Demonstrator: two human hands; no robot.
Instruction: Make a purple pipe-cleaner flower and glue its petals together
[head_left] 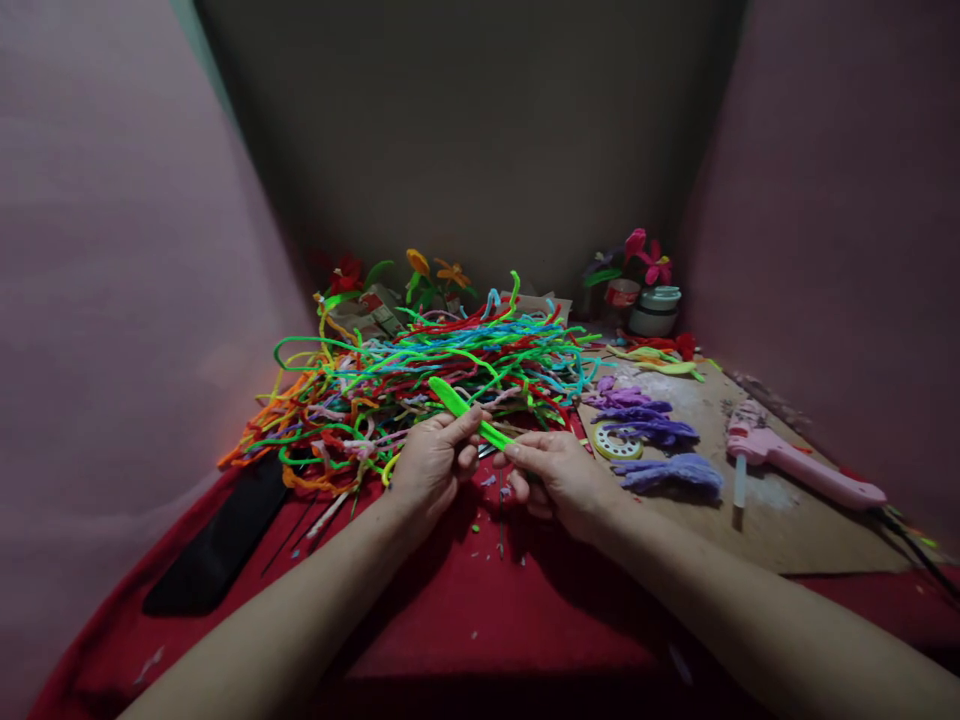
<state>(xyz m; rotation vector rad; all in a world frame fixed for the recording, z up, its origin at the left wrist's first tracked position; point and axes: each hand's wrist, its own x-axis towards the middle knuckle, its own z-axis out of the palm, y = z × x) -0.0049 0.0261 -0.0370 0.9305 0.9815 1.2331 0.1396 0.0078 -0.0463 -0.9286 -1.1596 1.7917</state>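
Observation:
Between my two hands is a bright green leaf shape (448, 397) that looks made of pipe cleaner, slanting down from upper left to lower right. My left hand (435, 460) is closed on its middle, thumb on top. At the lower right end, my right hand (559, 470) pinches it between thumb and fingers. Just beyond the hands lies a large tangled heap of pipe cleaners (420, 350) in green, red, blue, orange and pink. Below the hands, thin dark wire and small scraps (501, 500) rest on the red cloth (450, 620).
At right, a brown board (780, 545) carries a pink glue gun (810, 470), purple pipe-cleaner bundles (667, 475) and a yellow-rimmed tape roll (616, 441). A black phone-like slab (217, 540) lies at left. Pipe-cleaner flowers (651, 262) and a lidded jar (655, 311) stand behind.

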